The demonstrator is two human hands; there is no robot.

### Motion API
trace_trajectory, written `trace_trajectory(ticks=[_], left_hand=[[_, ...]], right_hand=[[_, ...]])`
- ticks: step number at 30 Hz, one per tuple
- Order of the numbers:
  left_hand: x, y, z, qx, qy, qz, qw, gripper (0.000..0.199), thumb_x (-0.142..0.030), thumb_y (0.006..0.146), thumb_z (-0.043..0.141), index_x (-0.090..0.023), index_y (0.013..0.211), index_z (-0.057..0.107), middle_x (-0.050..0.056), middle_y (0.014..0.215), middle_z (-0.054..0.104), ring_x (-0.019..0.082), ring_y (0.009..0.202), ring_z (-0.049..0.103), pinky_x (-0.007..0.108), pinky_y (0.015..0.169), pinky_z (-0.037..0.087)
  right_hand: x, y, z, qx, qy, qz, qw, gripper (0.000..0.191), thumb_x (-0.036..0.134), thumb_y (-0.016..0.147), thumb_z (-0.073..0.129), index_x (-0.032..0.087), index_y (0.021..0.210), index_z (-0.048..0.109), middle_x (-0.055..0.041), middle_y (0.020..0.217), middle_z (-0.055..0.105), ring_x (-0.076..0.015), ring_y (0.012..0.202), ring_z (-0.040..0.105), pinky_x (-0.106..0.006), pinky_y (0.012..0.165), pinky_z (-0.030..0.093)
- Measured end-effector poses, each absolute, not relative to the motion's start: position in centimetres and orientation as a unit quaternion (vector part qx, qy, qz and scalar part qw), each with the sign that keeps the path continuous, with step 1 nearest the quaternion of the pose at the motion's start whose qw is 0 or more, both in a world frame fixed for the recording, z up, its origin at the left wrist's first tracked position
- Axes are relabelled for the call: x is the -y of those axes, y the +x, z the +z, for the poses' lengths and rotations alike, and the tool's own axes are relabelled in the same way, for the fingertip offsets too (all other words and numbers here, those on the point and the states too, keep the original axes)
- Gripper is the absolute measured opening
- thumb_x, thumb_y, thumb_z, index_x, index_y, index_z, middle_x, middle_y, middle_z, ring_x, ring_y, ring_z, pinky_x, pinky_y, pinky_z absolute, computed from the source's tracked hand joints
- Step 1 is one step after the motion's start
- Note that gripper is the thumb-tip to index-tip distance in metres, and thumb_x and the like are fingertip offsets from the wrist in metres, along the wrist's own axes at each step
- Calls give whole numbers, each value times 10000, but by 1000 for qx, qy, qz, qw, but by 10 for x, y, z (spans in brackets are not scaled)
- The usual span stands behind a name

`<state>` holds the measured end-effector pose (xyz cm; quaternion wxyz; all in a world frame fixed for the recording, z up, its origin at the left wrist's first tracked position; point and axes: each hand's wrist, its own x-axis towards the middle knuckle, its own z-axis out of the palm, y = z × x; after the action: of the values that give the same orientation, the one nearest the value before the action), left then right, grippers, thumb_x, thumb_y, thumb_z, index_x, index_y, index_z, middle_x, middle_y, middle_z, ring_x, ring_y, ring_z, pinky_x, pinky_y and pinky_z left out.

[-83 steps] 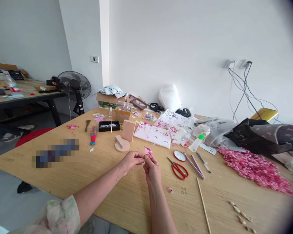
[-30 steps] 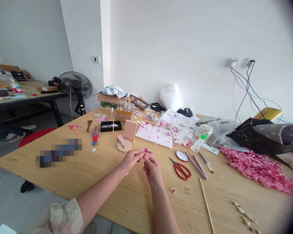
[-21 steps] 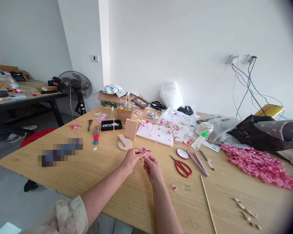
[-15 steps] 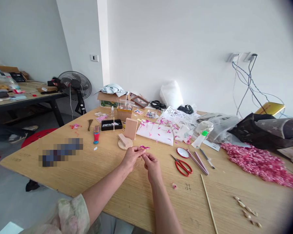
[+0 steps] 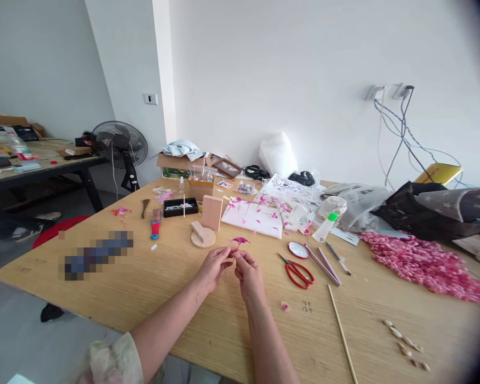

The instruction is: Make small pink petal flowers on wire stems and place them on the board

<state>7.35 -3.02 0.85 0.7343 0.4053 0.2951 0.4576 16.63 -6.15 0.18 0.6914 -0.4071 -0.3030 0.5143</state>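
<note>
Between my two hands stands a small magenta silk flower (image 5: 240,241), its petals spread above the fingertips. My left hand (image 5: 217,265) pinches it from the left, just under the petals. From the right, my right hand (image 5: 248,271) closes thumb and finger at the same spot; the stem is mostly hidden by the fingers. Beyond them lies a white foam pad (image 5: 256,218) with several similar magenta flowers and loose petals. A round wooden disc (image 5: 199,240) with wooden blocks (image 5: 212,212) sits behind my left hand. Red-handled scissors (image 5: 298,274) lie right of my right hand.
Right of the scissors are pinkish tweezers (image 5: 328,265), a pen-like tool (image 5: 338,260) and a round red-rimmed dish (image 5: 298,249). A long wooden stick (image 5: 342,333) lies at the front right. A pink heap (image 5: 424,266), a red-handled brush (image 5: 155,224) and a black tray (image 5: 172,208) surround the work area.
The flower now stands higher and more clearly above my fingertips. Both hands sit slightly lower, still together, and the view has shifted a little.
</note>
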Motion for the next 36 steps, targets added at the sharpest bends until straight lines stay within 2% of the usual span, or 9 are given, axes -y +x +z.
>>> trace_trajectory(ticks=[7, 12, 18, 22, 24, 26, 29, 32, 36], left_hand=[[28, 73, 15, -266, 418, 434, 753, 255, -361, 646, 641, -129, 750, 661, 74, 830, 631, 161, 797, 542, 253, 705, 378], [26, 75, 23, -222, 449, 426, 753, 219, -324, 676, 626, -109, 644, 644, 38, 685, 581, 117, 684, 505, 229, 664, 361], [23, 77, 25, -233, 401, 447, 765, 177, -268, 575, 715, -110, 593, 637, 13, 612, 543, 92, 617, 462, 214, 619, 343], [22, 81, 20, -248, 367, 486, 753, 196, -254, 527, 741, -121, 521, 597, -23, 528, 490, 74, 544, 421, 205, 556, 325], [23, 84, 16, -250, 355, 504, 747, 216, -253, 534, 735, -124, 490, 567, -37, 495, 460, 65, 508, 397, 199, 526, 313], [25, 87, 13, -249, 339, 515, 747, 210, -245, 536, 736, -124, 503, 568, -31, 518, 483, 67, 522, 418, 196, 539, 327], [28, 90, 11, -250, 310, 517, 758, 179, -231, 529, 742, -126, 574, 604, -20, 575, 521, 73, 560, 456, 195, 571, 353], [32, 89, 12, -238, 327, 496, 769, 164, -250, 584, 708, -126, 670, 644, 13, 678, 570, 96, 647, 502, 200, 615, 374], [33, 85, 16, -239, 379, 484, 752, 160, -261, 619, 681, -113, 679, 664, 51, 726, 611, 136, 734, 527, 230, 696, 382]], right_hand=[[62, 167, 4, 292, -358, 572, 678, 220, 319, 573, 686, 150, 642, 564, 100, 434, 300, -17, 382, 107, -188, 370, 67], [64, 165, 5, 293, -351, 592, 664, 241, 330, 575, 691, 150, 612, 536, 108, 434, 246, -21, 390, 96, -182, 368, 59], [58, 163, -3, 327, -412, 536, 661, 258, 388, 604, 653, 157, 565, 545, 101, 403, 276, -19, 359, 122, -181, 355, 82], [53, 162, -8, 376, -475, 425, 672, 189, 351, 591, 647, 165, 577, 614, 49, 433, 464, -55, 376, 322, -184, 373, 241], [52, 160, -10, 407, -492, 355, 683, 136, 299, 617, 620, 170, 575, 629, 10, 520, 567, -103, 488, 457, -206, 479, 351], [52, 159, -10, 428, -511, 298, 683, 125, 266, 647, 584, 173, 582, 637, -6, 569, 606, -132, 564, 505, -224, 555, 383], [54, 158, -9, 439, -530, 273, 672, 148, 262, 669, 552, 167, 601, 642, -6, 566, 604, -132, 561, 498, -221, 554, 381], [56, 160, -7, 427, -510, 322, 673, 161, 281, 671, 551, 159, 662, 655, -5, 593, 608, -118, 547, 481, -206, 517, 366], [56, 162, -7, 392, -491, 412, 660, 216, 354, 652, 576, 151, 678, 646, 29, 507, 534, -54, 382, 317, -183, 368, 231]])
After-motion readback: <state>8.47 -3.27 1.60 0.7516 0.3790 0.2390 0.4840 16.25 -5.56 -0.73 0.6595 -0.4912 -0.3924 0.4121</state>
